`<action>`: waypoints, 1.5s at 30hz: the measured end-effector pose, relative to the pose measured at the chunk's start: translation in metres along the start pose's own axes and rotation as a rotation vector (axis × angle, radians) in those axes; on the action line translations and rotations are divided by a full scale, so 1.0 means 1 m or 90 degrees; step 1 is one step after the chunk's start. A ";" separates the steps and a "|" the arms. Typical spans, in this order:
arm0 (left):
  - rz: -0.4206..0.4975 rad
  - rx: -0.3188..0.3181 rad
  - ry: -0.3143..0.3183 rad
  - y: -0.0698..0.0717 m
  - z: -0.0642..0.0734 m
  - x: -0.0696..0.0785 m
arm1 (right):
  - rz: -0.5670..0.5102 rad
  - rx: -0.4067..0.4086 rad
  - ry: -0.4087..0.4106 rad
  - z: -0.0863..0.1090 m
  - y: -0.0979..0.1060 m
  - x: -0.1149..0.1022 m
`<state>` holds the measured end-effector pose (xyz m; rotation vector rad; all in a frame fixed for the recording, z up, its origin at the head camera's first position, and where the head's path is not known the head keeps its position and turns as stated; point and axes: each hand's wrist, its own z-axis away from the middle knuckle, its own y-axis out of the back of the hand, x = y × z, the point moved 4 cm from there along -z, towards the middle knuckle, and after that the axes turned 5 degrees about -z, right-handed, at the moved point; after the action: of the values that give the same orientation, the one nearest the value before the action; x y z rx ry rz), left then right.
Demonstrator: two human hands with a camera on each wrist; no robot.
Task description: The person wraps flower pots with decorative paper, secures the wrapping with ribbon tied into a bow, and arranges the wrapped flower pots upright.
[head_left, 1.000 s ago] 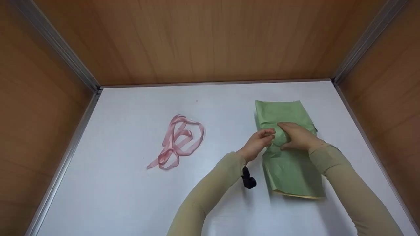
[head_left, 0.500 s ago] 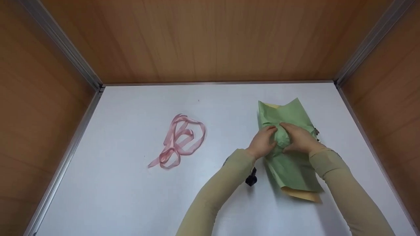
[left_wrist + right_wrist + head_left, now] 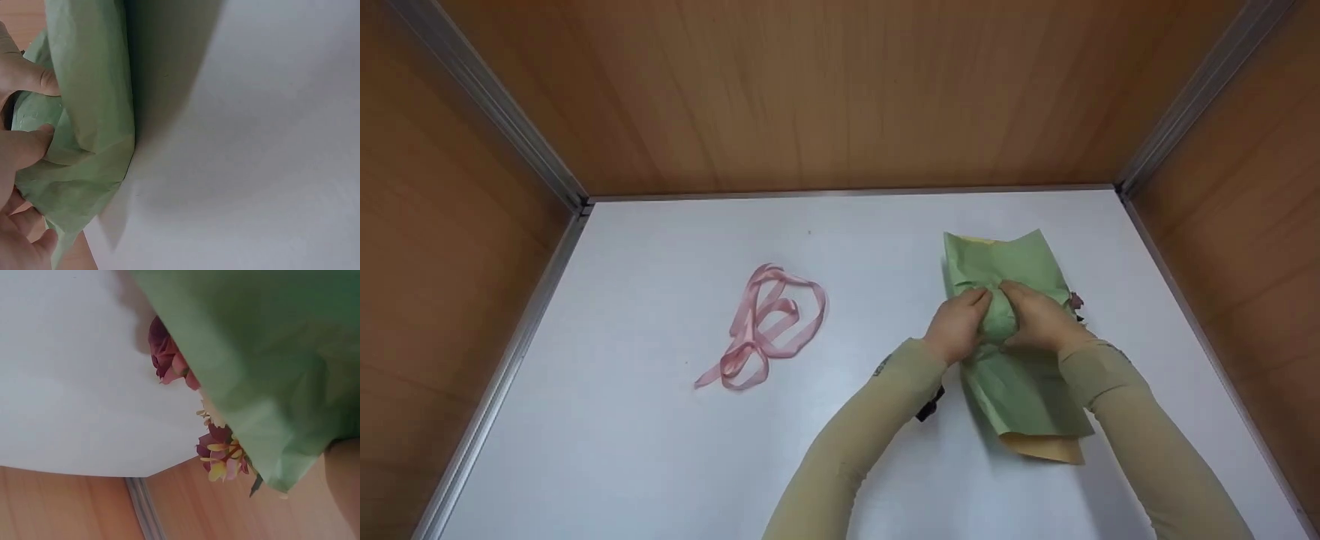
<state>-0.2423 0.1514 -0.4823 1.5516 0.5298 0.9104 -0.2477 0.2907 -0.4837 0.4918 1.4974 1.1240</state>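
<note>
Green wrapping paper [image 3: 1035,397] with a yellowish inner side lies at the right of the table in the head view, folded around flowers. Purple-red and yellow flowers [image 3: 216,453] stick out past its edge in the right wrist view; only a bit of them shows in the head view. From the left, my left hand [image 3: 958,326] grips the paper's gathered middle. My right hand [image 3: 1041,319] holds the same bunched part from the right side. Between the two hands the paper bulges. Fingers [image 3: 25,149] press into its creases in the left wrist view. The stems are hidden.
A loosely looped pink ribbon [image 3: 750,330] lies on the white table [image 3: 622,420], left of the hands. Wooden panels [image 3: 840,97] wall the table at the back and both sides. A small black object [image 3: 930,405] hangs by the left wrist.
My left hand has closed in on the paper's middle, and both hands have squeezed it narrower. The paper's ends have buckled, showing more yellow inside, and a flower now peeks out at the right.
</note>
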 end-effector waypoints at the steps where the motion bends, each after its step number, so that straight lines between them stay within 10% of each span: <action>1: -0.006 0.003 -0.002 0.000 0.000 0.000 | -0.003 0.005 0.004 0.000 -0.001 0.000; 25: -0.009 0.003 -0.021 -0.003 -0.002 0.001 | -0.052 -0.023 -0.021 0.009 0.000 0.000; 39: -0.007 -0.026 -0.026 -0.004 -0.005 0.000 | -0.702 -0.001 -0.306 0.031 0.028 -0.019; 45: -0.004 -0.042 -0.012 -0.004 -0.005 -0.001 | -0.762 -0.138 -0.399 0.044 0.011 -0.019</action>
<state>-0.2463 0.1545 -0.4863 1.4971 0.4874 0.8994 -0.2045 0.2967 -0.4602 -0.2232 0.8199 0.1243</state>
